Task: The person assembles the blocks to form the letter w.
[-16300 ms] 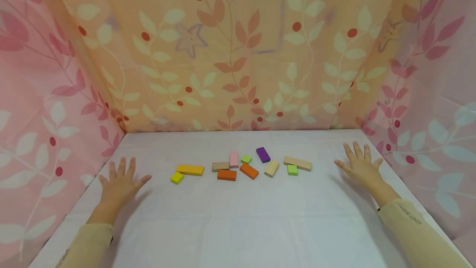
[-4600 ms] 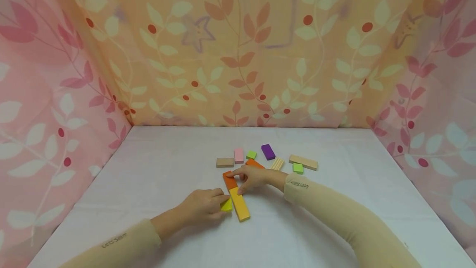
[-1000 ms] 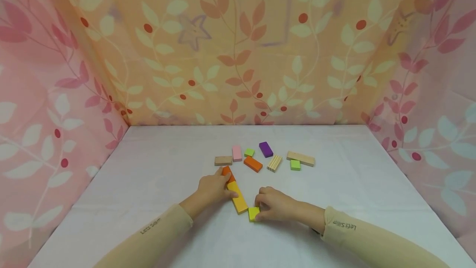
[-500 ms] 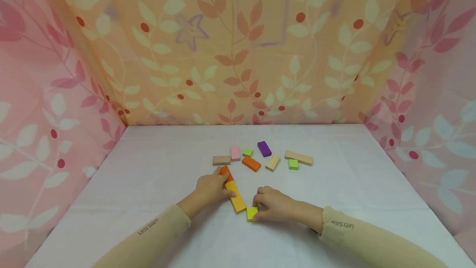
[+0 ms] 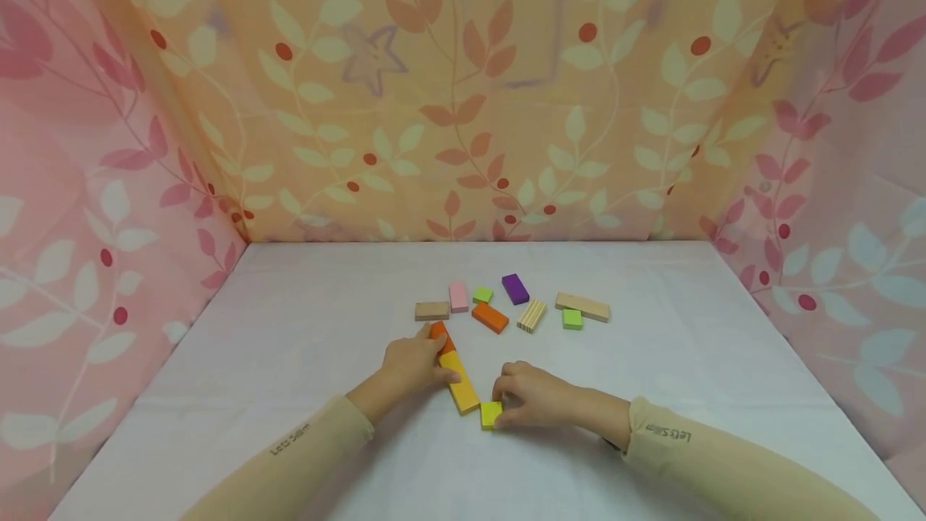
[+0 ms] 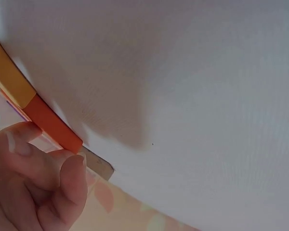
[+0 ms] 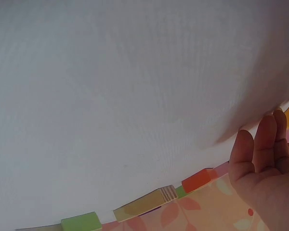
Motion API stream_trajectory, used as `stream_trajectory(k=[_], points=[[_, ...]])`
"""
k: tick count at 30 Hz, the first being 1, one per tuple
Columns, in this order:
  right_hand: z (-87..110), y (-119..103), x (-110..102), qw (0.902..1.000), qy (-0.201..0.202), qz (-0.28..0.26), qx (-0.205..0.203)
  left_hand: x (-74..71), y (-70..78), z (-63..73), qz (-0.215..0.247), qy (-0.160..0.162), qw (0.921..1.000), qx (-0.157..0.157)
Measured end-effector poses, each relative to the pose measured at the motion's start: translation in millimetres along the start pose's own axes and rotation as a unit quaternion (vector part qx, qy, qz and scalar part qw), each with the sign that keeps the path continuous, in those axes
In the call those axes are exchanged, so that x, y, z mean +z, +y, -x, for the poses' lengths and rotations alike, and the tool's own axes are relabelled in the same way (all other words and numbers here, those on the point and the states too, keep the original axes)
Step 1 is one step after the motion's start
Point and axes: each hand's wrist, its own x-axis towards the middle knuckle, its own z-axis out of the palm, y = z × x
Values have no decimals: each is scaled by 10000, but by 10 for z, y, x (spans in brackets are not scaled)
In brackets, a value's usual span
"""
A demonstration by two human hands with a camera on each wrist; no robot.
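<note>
In the head view an orange block [image 5: 443, 338] and a longer amber block [image 5: 459, 384] lie end to end in a slanted line on the white cloth. My left hand [image 5: 411, 364] holds this pair, fingers on the orange block and thumb on the amber one. Curled left fingers [image 6: 73, 180] touch the orange block's side in the left wrist view. A small yellow block [image 5: 490, 416] sits at the amber block's near end, close to its corner. My right hand [image 5: 534, 397] pinches that yellow block, which is out of sight in the right wrist view.
Behind the hands lie a brown block [image 5: 432, 311], a pink block [image 5: 459, 297], a purple block [image 5: 515, 289], a second orange block [image 5: 490, 317], a striped block [image 5: 531, 316], a long wooden block [image 5: 583, 306] and two green blocks [image 5: 571, 319]. Patterned cloth walls [image 5: 463, 103] enclose the table.
Since 4.6 seconds ago the yellow block passed from my left hand to my right, moving to the amber block's near end. My left hand took over the orange-amber pair. Over the last second, little moves.
</note>
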Motion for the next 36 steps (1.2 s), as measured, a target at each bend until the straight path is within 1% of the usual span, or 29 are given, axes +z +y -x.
stream_trajectory(k=[3, 8, 13, 18, 21, 25, 33, 36], points=[[2, 0, -7, 10000, -41, -4, -1, 1, -1, -6, -81, 27, 10000, 7], [-1, 9, 0, 10000, -55, -13, -44, -10, -18, -9, -339, 122, 9993, 37], [-4, 0, 1, 9999, -68, 2, -103, -8, -29, -3, -474, 87, 9988, -38], [4, -3, -6, 9999, -53, 9, -85, 15, -38, 2, -360, 161, 9992, -53], [9, 0, -12, 10000, -58, -13, -53, 49, -32, 8, -173, 234, 9996, -28], [5, 17, -7, 10000, -66, -1, -21, 79, -17, 17, 34, 242, 9997, -68], [-17, 45, 5, 10000, -68, 40, -15, 73, -13, 9, -65, 264, 9995, -179], [-20, 41, -5, 10000, -88, 33, -10, 71, -14, 12, -3, 255, 9995, -191]])
